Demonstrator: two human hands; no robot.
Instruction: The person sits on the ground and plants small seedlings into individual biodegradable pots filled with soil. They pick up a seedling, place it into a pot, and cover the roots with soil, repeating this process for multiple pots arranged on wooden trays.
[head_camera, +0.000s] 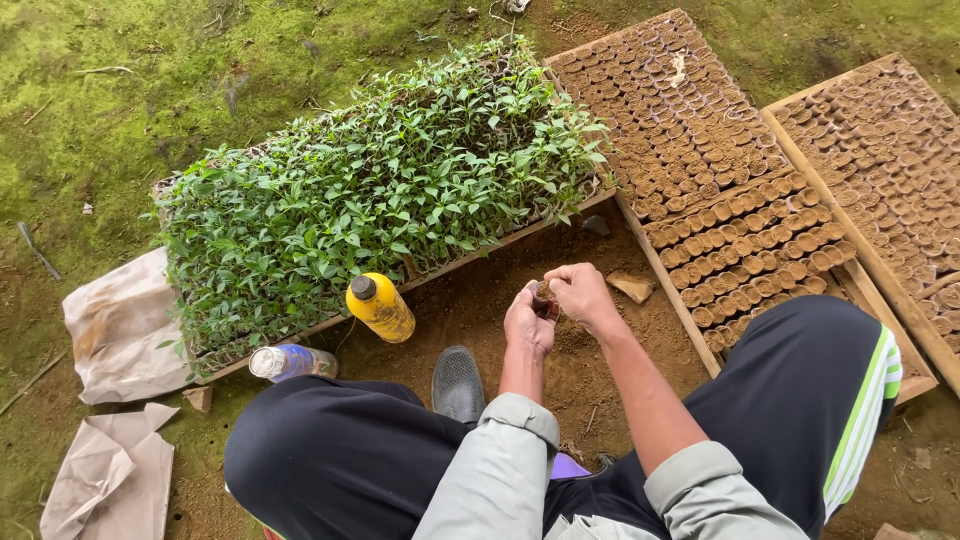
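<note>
My left hand (526, 322) and my right hand (582, 293) meet over bare brown soil, and together they hold a small soil-filled seedling pot (545, 298) between the fingers. The pot is mostly hidden by the fingers. A wide bed of green seedlings (390, 190) lies just beyond my hands. To the right, a wooden tray (668, 280) holds several rows of small soil-filled pots (740, 230).
A yellow bottle (381, 306) stands and a clear plastic bottle (290, 361) lies by the seedling bed. My dark shoe (458, 383) rests on the soil between my knees. A second wooden tray (870, 255) sits far right. Crumpled paper bags (120, 330) lie at left on mossy ground.
</note>
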